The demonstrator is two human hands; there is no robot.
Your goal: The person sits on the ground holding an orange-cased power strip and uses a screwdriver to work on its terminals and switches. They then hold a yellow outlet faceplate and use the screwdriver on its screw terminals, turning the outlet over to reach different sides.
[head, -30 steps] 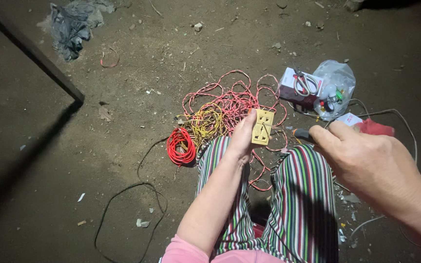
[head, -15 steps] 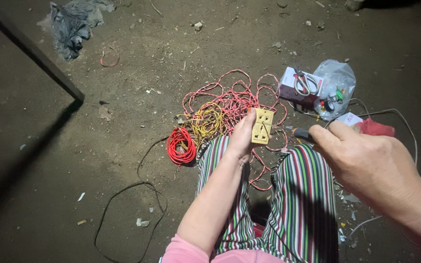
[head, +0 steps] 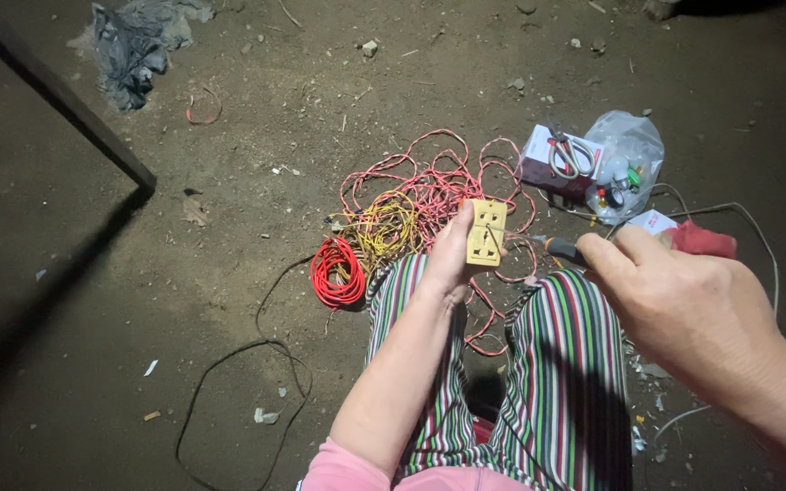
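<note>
Socket plate and screwdriver held above my knees, over the wire tangle on the dirt floor.

My left hand [head: 448, 259] pinches the yellow socket plate [head: 487, 233] by its edge; my right hand [head: 675, 305] closes round the screwdriver [head: 561, 248]. Best, I judge, to brace the plate on my striped trousers [head: 557, 364] and keep the tip square.

I counted two hands, left hand [head: 448, 259] and right hand [head: 675, 309], one yellow socket plate [head: 487, 233], one screwdriver [head: 561, 249], three wire bundles: red coil [head: 337, 270], yellow tangle [head: 382, 229], pink tangle [head: 434, 182]; one scissors [head: 570, 156], one plastic bag [head: 629, 164].
</note>
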